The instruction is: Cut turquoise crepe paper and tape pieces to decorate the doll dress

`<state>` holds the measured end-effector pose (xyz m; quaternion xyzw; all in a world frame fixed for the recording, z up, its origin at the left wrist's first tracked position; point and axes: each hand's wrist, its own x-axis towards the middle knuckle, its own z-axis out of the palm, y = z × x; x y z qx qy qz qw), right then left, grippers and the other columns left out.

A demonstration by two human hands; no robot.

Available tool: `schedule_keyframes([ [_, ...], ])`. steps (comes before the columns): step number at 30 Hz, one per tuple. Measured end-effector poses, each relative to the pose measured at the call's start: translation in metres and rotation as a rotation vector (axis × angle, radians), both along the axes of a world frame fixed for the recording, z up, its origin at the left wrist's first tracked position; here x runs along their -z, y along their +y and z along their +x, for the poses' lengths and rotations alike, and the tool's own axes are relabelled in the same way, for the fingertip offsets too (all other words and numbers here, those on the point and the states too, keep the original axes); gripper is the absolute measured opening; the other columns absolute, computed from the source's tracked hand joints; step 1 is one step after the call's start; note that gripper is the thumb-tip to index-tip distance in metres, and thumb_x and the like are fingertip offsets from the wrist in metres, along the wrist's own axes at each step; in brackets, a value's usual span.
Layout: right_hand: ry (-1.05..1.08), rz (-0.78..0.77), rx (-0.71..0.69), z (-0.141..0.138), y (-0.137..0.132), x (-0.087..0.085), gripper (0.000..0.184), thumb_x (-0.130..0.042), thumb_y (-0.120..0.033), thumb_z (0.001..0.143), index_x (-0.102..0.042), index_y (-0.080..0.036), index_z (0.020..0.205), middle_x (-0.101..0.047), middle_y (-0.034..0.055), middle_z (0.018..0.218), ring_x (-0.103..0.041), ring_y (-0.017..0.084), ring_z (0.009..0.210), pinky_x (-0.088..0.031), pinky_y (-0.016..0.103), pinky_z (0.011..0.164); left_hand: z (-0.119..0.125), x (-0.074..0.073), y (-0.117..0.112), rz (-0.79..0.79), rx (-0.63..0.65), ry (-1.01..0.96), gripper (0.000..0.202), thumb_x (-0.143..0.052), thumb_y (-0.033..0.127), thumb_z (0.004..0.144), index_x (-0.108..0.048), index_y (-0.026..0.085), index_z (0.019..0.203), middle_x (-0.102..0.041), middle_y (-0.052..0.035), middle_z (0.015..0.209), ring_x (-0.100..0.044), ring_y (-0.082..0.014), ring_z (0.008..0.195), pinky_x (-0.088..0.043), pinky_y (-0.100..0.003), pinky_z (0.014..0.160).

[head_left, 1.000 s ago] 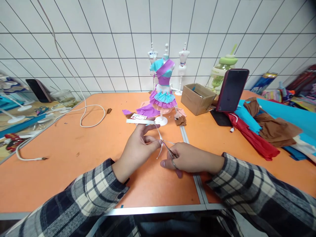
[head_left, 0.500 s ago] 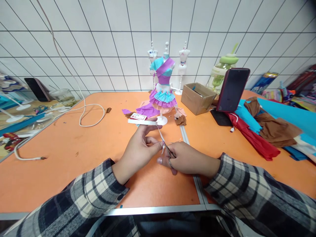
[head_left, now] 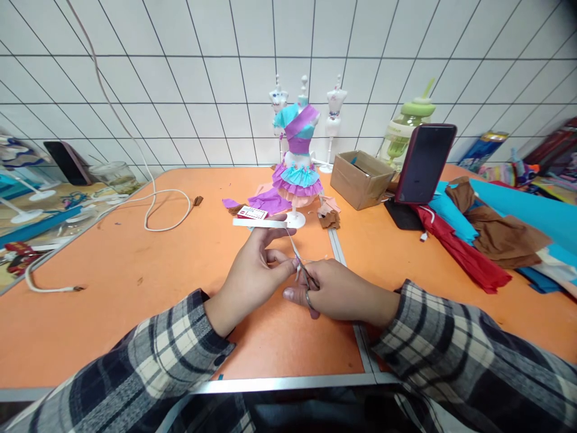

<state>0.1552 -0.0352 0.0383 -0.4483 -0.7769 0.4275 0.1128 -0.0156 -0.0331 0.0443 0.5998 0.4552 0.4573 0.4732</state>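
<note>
My left hand (head_left: pixel 259 264) holds a roll of white tape (head_left: pixel 259 223), seen edge-on above the fingers. From its right end a narrow strip (head_left: pixel 291 239) runs down to where my thumb and a finger pinch it. A small pair of scissors (head_left: pixel 311 281) is gripped in my right hand (head_left: pixel 336 288), a finger ring showing by the thumb. Their blades reach the strip beside my left thumb tip; whether they have cut into it is too small to tell. Just beyond stands a small dress-form (head_left: pixel 297 144) in a purple and turquoise paper-like outfit.
Behind are two bare white dress-forms, one at the right (head_left: pixel 334 111). A cardboard box (head_left: pixel 360 180), a propped phone (head_left: pixel 426 165) and a green-lidded bottle (head_left: pixel 406 129) stand to the right. Coloured fabric pieces (head_left: pixel 509 234) lie at far right, a white cable (head_left: pixel 155 204) at left.
My right hand has shifted slightly left with the scissors, bringing the blades closer to the strip by my left thumb. My left hand has hardly moved.
</note>
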Motion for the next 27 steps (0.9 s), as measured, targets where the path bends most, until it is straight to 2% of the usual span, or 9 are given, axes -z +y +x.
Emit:
schedule_keyframes([
  [8, 0.019, -0.026, 0.006, -0.0001, -0.0001, 0.0039, 0.03, -0.055, -0.045, 0.088, -0.053, -0.02, 0.07, -0.066, -0.0027, 0.055, -0.059, 0.012, 0.056, -0.04, 0.024, 0.057, -0.0008, 0.001, 0.0001, -0.003, -0.001, -0.014, 0.062, -0.073, 0.016, 0.07, -0.048, 0.025, 0.126, -0.055, -0.0109, 0.132, -0.063, -0.0068, 0.059, -0.053, -0.024, 0.06],
  [14, 0.02, 0.037, 0.025, -0.0005, 0.0, 0.0024, 0.031, -0.059, -0.048, 0.085, -0.054, -0.021, 0.073, -0.068, -0.003, 0.061, -0.06, 0.013, 0.06, -0.037, 0.024, 0.056, -0.0005, 0.0008, -0.0004, 0.011, 0.008, 0.015, 0.06, -0.071, 0.019, 0.073, -0.045, 0.026, 0.127, -0.054, -0.0105, 0.133, -0.065, -0.0087, 0.062, -0.056, -0.028, 0.063],
  [22, 0.06, -0.043, 0.029, -0.0015, 0.0005, 0.0086, 0.032, -0.054, -0.043, 0.09, -0.053, -0.02, 0.067, -0.066, -0.0029, 0.051, -0.06, 0.011, 0.057, -0.042, 0.022, 0.062, 0.0001, -0.0013, -0.0008, 0.024, 0.0, -0.001, 0.052, -0.072, 0.02, 0.073, -0.045, 0.023, 0.117, -0.054, -0.0107, 0.133, -0.063, -0.0065, 0.058, -0.053, -0.025, 0.057],
  [27, 0.059, -0.116, 0.04, -0.0012, 0.0004, 0.0099, 0.029, -0.053, -0.042, 0.09, -0.051, -0.021, 0.071, -0.065, -0.004, 0.051, -0.055, 0.01, 0.046, -0.041, 0.021, 0.053, 0.0003, -0.001, -0.0001, 0.024, 0.008, 0.008, 0.053, -0.071, 0.021, 0.074, -0.044, 0.023, 0.119, -0.053, -0.0119, 0.135, -0.064, -0.0069, 0.059, -0.053, -0.024, 0.056],
])
